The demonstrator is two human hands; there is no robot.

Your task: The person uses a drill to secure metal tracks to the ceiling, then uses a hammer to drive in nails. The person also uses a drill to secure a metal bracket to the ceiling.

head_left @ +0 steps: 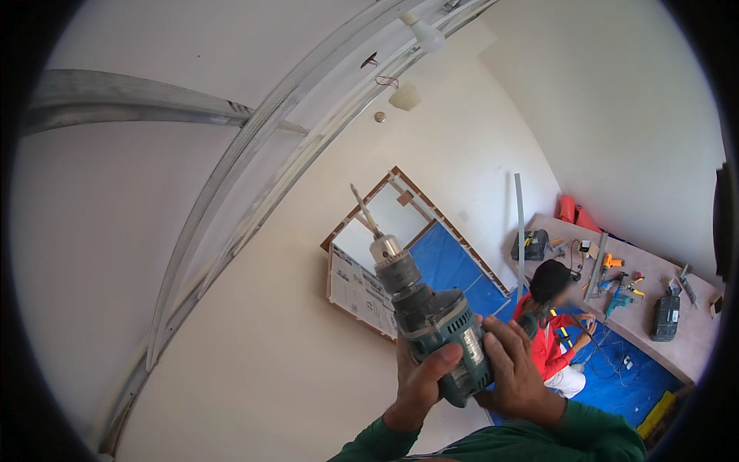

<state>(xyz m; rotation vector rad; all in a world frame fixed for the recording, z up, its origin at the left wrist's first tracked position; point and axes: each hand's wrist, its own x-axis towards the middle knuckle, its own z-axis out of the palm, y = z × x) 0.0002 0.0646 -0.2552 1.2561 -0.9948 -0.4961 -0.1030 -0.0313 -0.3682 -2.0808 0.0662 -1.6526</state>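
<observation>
A dark green power drill [446, 327] is held up in front of me, tilted toward the upper left. Its long bit [363, 206] sits in a metal chuck [387, 252] and points at the ceiling, touching nothing that I can see. My left hand [419, 377] wraps the drill body from the left, thumb across its side. From the right, my right hand [517, 368] grips the rear of the body, fingers bent over it. The palms and part of the handle are hidden.
Metal framing [208, 181] runs along the ceiling, with a light bulb [426, 35] at the top. A person in red [545, 339] crouches by a workbench [662, 269] bearing several tools. A wood-framed opening [450, 223] and blue floor sheeting [654, 400] lie below.
</observation>
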